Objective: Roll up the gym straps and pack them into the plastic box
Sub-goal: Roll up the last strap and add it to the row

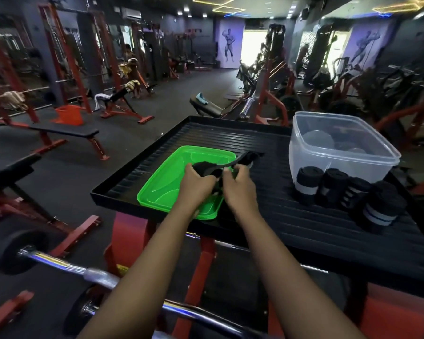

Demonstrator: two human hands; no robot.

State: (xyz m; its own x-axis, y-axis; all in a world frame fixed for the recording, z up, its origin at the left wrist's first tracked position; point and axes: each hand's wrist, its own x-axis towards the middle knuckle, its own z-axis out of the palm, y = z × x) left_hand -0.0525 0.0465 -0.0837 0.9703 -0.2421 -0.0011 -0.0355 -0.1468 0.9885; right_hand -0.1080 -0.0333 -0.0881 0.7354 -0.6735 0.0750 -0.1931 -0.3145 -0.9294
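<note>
The left hand (197, 182) and the right hand (240, 189) sit close together. The fingers of both are curled round one strap (246, 159). The strap is black, flat and fuzzy. Its free end runs up and to the right from the hands, past the far right corner of a green lid (162, 189). The part inside the hands is hidden, so how far it is rolled cannot be told.

The lid lies hollow side up beneath the hands, on a black surface (304, 231) with ribs and a raised rim. A red frame (130, 241) carries the surface.

At the right, four rolls (333, 188) stand in a row, side by side. They are black, and some show a pale band. Just behind them stands a clear box (340, 152), with its top open.

The room is a gym with a dark floor (137, 99). Red-framed benches (64, 132) stand at the left. A chrome barbell (59, 263) lies near, at lower left. Posters (229, 45) hang on the far wall.
</note>
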